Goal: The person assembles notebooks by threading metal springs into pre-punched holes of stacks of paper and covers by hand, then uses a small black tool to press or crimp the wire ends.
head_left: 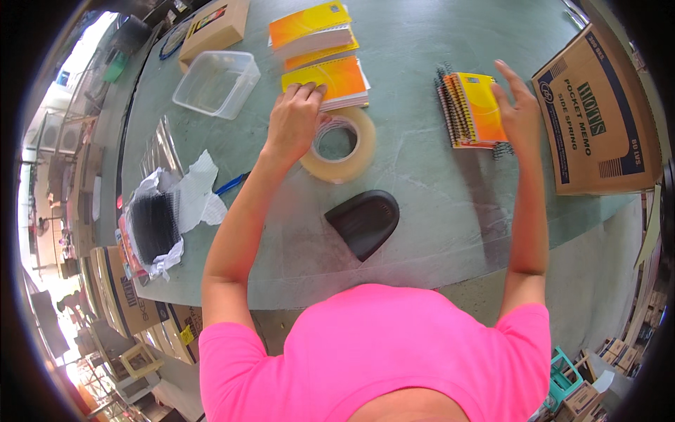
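Observation:
A stack of small yellow-and-orange notepads (342, 79) lies in front of a similar stack (309, 28) at the table's far side. My left hand (298, 116) has its bent fingers close together on the front stack's near left corner, gripping a pad there. A wide roll of clear tape (362, 151) lies just beside this hand. On the right sits a pile of spiral-bound memo books (478, 105) in the same colours, with black coils along its left side. Against the pile's right edge is my right hand (522, 112), fingers spread apart.
A black rounded object (364, 221) lies near me. At left are a clear plastic tub (218, 84), a bundle of black spiral coils (153, 228) in torn white paper and a blue pen-like item (230, 184). Cardboard boxes stand at right (598, 119) and far left (218, 32).

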`<state>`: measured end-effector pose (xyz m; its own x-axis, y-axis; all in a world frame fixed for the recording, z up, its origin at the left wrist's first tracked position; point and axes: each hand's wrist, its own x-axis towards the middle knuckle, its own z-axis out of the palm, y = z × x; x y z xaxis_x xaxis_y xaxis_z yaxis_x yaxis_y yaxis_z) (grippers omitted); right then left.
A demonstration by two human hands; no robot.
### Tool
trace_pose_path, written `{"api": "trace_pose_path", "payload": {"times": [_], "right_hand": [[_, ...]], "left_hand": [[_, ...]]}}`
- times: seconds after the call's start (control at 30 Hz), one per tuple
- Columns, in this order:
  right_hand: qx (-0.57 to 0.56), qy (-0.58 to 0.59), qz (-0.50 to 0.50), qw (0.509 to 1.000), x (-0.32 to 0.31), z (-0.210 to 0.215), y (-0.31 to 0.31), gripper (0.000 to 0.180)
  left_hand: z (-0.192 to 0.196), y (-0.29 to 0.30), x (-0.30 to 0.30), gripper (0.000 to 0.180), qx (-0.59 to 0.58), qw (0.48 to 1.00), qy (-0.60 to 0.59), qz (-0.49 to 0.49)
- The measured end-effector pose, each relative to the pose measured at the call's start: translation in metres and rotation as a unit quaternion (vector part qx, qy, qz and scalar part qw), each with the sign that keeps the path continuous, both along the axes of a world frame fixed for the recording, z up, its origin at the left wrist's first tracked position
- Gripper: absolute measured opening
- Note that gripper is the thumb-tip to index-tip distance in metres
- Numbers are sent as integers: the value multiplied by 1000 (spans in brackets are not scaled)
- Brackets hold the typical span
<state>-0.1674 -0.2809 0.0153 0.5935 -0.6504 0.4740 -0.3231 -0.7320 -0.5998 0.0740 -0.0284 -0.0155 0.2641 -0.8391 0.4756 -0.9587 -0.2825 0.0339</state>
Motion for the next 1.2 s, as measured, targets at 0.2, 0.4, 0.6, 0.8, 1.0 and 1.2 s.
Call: {"api": "trace_pose_path", "payload": {"times": [0.2, 0.4, 0.6, 0.8, 1.0, 1.2], "right_hand": [[74, 51, 211, 973, 58, -2, 68, 34], [-14, 30, 272, 962, 85, -13, 82, 37], [-167, 114, 321, 925, 153, -27, 101, 47], [-92, 243, 367, 893, 178, -9, 89, 36], [-92, 273, 377, 880, 183, 7, 87, 35], [-151, 214, 396, 880, 180, -2, 89, 36]], "left_hand": [[-3, 0, -6, 30, 64, 993, -95, 12], [30, -5, 28, 47, 139, 976, 167, -15], [12, -4, 47, 50, 46, 994, 57, -86], [33, -7, 61, 48, 180, 966, 178, -52], [34, -5, 64, 49, 185, 964, 187, -44], [35, -4, 61, 45, 171, 974, 134, -63]]}}
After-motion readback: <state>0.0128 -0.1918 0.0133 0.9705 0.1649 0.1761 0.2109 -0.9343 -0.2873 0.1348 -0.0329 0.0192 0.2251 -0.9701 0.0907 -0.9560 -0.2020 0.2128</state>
